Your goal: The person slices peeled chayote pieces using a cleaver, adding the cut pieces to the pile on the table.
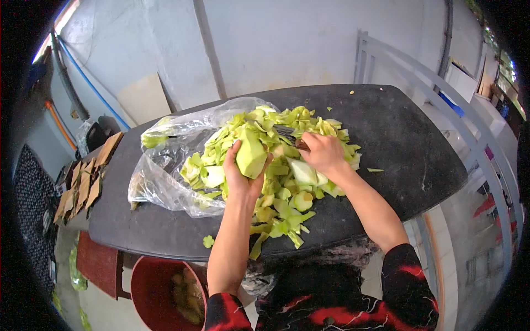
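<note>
Evidently, cutting work is well advanced, judging by the amount of trimmed material. The left hand (245, 181) has its fingers clamped around a pale green piece (251, 155), which stands up out of the grip; its visible sides are flat, cut facets, so the surface facing the camera looks largely pared. The right hand (322, 155) has its fingers wrapped on a dark-handled tool (286, 132), its blade end pointing left toward the piece, just beside it; blade detail is too blurred to tell. Beneath and between both sets of fingers lies a broad heap of green cuttings (284, 208), i.e. portion done. Just below the right fingers, a larger pale chunk (302, 172) rests among the cuttings; whether it is finished or waiting is unclear. Left of the left fingers, a clear plastic bag (160, 190) spreads on the counter (400, 146). Remaining: hidden facets of the held piece, unverified; the count of unworked pieces cannot be told.
</note>
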A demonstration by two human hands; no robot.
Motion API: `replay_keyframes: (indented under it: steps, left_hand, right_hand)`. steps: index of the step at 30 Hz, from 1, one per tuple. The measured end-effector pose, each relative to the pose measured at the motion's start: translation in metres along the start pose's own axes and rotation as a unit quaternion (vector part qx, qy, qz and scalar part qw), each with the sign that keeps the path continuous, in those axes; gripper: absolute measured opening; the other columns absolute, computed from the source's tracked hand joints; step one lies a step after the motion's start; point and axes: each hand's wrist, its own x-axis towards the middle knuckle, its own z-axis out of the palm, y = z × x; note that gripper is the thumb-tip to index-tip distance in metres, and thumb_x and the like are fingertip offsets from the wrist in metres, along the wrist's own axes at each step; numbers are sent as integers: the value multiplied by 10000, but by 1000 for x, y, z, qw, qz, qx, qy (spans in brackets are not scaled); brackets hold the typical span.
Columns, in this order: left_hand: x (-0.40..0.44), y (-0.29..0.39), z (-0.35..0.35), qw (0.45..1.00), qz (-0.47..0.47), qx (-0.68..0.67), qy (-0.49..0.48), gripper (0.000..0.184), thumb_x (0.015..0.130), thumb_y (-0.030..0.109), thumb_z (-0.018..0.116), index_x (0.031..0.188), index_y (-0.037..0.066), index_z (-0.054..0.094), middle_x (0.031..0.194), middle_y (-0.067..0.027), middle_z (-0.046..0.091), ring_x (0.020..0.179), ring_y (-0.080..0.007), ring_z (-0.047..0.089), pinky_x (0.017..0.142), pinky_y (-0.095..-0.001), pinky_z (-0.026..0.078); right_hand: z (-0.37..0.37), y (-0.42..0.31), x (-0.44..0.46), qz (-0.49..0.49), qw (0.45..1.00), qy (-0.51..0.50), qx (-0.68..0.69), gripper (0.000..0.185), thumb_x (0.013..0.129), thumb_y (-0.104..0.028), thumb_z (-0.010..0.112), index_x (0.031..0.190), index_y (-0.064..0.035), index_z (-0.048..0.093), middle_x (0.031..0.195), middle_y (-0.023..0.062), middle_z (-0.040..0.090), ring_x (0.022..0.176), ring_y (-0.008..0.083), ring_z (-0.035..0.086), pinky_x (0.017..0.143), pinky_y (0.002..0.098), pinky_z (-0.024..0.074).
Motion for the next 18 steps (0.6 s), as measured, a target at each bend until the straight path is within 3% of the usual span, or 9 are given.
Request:
replay_keyframes:
  steps: [2,6,7,11,18]
  left_hand:
    - [-2,0,4,998,31,-17,61,352,938,317,518,1175,61,563,1065,-94,639,950,-255,619,765,-413,542]
    - [0,-1,6,988,44,32,142,384,958,365,491,1217,87,545,1127,-94,630,1003,-238,604,903,-451,495]
    - [6,-4,-2,992,46,-1,121,424,958,397,486,1240,87,546,1163,-96,628,1063,-244,589,972,-449,461]
    - [2,-7,-6,996,7,-49,73,432,952,414,484,1221,86,567,1153,-112,632,1068,-266,593,967,-449,468]
    - [9,-10,-17,994,-23,-99,-42,408,924,378,521,1197,87,608,1139,-123,659,1031,-264,629,928,-427,503]
  right_hand:
    - [-4,-2,-2,-3,1000,-5,5,212,735,-214,732,837,-102,583,711,69,655,595,277,657,514,410,523]
    - [-16,-25,-6,-40,998,23,37,202,692,-166,736,780,-95,569,690,63,636,584,257,647,497,371,507]
    - [-20,-31,-5,-68,996,39,48,209,653,-125,740,739,-80,555,686,67,629,580,252,639,491,356,495]
    - [-24,-46,-6,-148,984,84,43,223,620,-141,740,719,-75,551,639,56,579,566,234,630,468,332,485]
    - [-30,-60,-5,-170,979,104,46,178,670,-134,706,728,-103,541,608,24,525,552,192,611,474,325,486]
